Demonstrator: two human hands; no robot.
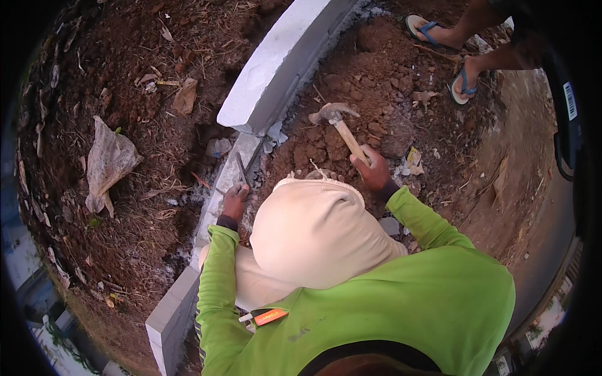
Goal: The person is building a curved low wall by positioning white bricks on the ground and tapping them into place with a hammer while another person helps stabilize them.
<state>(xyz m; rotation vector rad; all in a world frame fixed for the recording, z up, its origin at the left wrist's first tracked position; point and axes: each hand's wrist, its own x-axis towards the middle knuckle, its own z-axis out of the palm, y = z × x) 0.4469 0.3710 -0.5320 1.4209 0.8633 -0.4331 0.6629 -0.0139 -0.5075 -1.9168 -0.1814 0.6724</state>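
In my right hand (374,169) is the wooden handle of a claw hammer (348,138), its metal head raised above the reddish soil and pointing away from me. My left hand (234,202) grips a dark metal chisel (242,168), which slants over the low strip of concrete (216,191) between two taller curb blocks. The larger white curb block (266,78) rises just beyond the chisel's far end. From this view I cannot tell whether the chisel touches the concrete. Hammer head and chisel are well apart.
A nearer curb block (172,313) stands at lower left. Another person's feet in blue-strapped sandals (464,84) are at the upper right. A crumpled pale sack (110,160) lies on the left soil. Clods (313,147) and litter (412,161) surround the curb.
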